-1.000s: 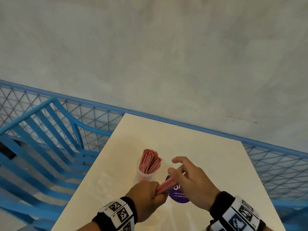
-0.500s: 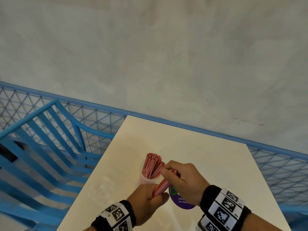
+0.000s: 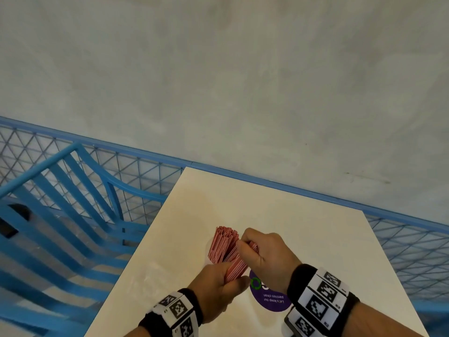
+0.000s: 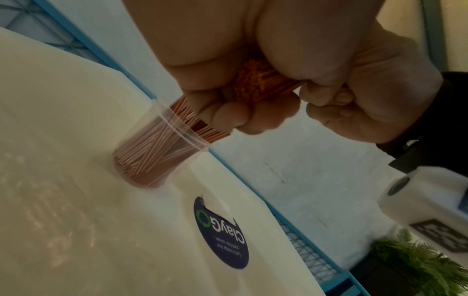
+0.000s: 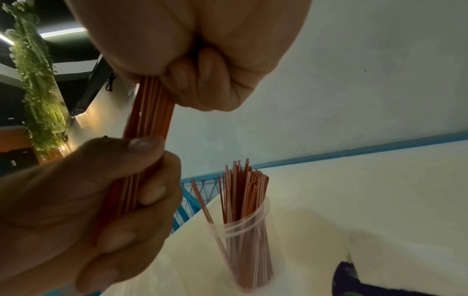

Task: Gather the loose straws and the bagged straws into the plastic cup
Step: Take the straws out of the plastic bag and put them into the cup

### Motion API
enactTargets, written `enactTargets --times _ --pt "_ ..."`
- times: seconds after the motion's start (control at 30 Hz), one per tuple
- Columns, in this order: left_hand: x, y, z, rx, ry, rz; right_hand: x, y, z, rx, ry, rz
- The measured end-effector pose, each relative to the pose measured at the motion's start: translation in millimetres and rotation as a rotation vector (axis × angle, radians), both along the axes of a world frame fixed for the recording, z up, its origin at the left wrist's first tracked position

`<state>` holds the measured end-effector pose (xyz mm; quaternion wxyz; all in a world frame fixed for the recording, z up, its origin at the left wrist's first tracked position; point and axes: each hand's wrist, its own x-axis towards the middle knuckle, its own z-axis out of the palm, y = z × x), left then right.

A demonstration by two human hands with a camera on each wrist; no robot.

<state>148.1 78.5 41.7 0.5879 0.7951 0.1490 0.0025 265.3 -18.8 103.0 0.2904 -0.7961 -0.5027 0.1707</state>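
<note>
A clear plastic cup [image 5: 240, 240] [image 4: 162, 148] stands on the white table, packed with several thin red straws [image 3: 222, 244] that fan out above its rim. Just right of the cup I hold a second bundle of red straws [image 3: 234, 267] [image 5: 149, 112] between both hands. My left hand [image 3: 216, 285] grips the bundle's lower end in a fist. My right hand [image 3: 260, 251] is curled round its upper end, close beside the straws in the cup. No bag shows on the bundle in these views.
A round purple sticker [image 3: 269, 297] [image 4: 222, 236] lies on the table [image 3: 303, 229] under my right wrist. A blue slatted chair [image 3: 60, 215] stands left of the table. A blue mesh railing [image 3: 401, 246] runs behind it, in front of a grey wall.
My right hand has closed round the top of the bundle; a second ago its fingers were spread. Both hands and the bundle have shifted left, nearer the cup.
</note>
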Motion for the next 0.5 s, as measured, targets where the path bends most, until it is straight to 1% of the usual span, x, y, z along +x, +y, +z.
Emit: enactTargets --times 0.03,0.1,0.2,0.3,0.5 --pt "1.9 3.8 -1.5 0.016 0.005 0.025 3.5 4.1 0.1 0.005 -0.009 -0.002" --pt "2.8 13.1 -7.2 0.114 0.022 0.080 13.0 13.5 -0.8 0.040 -0.016 -0.024" --pt "-1.7 28.0 -18.7 0.225 0.041 0.128 32.4 27.6 -5.9 0.084 0.009 -0.123" --pt "-10.5 39.3 -26.8 0.262 0.085 0.169 43.9 37.9 -15.7 0.044 0.016 -0.163" --pt "-5.1 49.4 -26.2 0.275 0.095 0.139 42.7 50.1 -31.3 -0.050 -0.019 -0.197"
